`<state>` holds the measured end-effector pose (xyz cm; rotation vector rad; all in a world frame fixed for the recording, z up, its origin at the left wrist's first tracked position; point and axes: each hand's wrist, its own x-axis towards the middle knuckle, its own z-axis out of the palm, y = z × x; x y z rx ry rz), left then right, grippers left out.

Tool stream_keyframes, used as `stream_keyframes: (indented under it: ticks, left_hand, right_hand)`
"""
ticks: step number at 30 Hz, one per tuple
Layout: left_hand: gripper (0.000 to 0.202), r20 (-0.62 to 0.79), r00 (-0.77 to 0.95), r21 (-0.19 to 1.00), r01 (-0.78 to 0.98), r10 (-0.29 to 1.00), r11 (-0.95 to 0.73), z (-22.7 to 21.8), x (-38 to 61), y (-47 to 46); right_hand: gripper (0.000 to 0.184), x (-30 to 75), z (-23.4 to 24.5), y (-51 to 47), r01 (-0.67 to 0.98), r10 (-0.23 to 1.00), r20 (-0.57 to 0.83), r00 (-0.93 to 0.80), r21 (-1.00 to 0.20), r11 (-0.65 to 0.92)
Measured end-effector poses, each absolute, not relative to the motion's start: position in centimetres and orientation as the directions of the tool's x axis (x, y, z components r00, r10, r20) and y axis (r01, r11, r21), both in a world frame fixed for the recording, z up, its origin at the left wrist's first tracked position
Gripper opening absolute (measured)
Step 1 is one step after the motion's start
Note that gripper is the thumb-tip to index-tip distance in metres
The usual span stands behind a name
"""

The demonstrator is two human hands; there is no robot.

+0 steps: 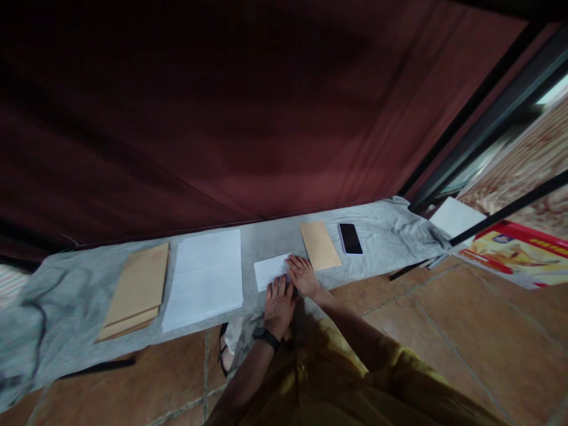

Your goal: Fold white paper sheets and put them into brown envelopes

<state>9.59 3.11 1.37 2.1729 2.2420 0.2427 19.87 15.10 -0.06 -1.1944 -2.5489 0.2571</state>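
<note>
A small folded white paper (270, 271) lies on a grey cloth (66, 313) spread over a low surface. My left hand (278, 303), with a black watch at the wrist, presses flat on the paper's near edge, fingers stretched out. Beside it, my right hand (302, 274) lies flat on the paper's right end, fingers spread. Neither hand grips anything. A brown envelope (319, 244) lies just right of the hands, and a black phone (350, 238) lies beyond it.
A stack of white sheets (205, 277) and a pile of brown envelopes (135, 290) lie at the left on the cloth. A dark red curtain (222, 106) hangs behind. A printed carton (515, 251) and a white sheet (455, 216) lie at the right on the tiled floor (465, 331).
</note>
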Motion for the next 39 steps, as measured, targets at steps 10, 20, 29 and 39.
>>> stream_keyframes:
  ticks: [10, 20, 29, 39]
  left_hand:
    - [0.044, 0.056, -0.057, 0.141, 0.989, 0.997, 0.048, 2.4, 9.9, 3.6]
    - [0.059, 0.121, -0.087, 0.161, 0.985, 0.989, 0.067, 1.1, 9.1, 1.3]
    - [0.063, 0.095, -0.164, 0.118, 0.981, 0.982, 0.153, 1.1, 6.6, -2.0]
    - [0.066, 0.113, -0.181, 0.167, 0.973, 0.977, 0.161, 1.6, 5.6, -2.7]
  right_hand:
    - [0.043, 19.4, -0.6, 15.7, 0.724, 0.784, 0.223, -0.579, -0.303, 0.62]
    - [0.046, 19.9, -0.6, 15.4, 0.708, 0.745, 0.232, -0.625, -0.233, 0.666]
    - [0.053, 20.4, -0.5, 15.1, 0.694, 0.737, 0.207, -0.644, -0.247, 0.676]
    - [0.049, 21.5, -0.2, 14.9, 0.662, 0.711, 0.178, -0.68, -0.269, 0.7]
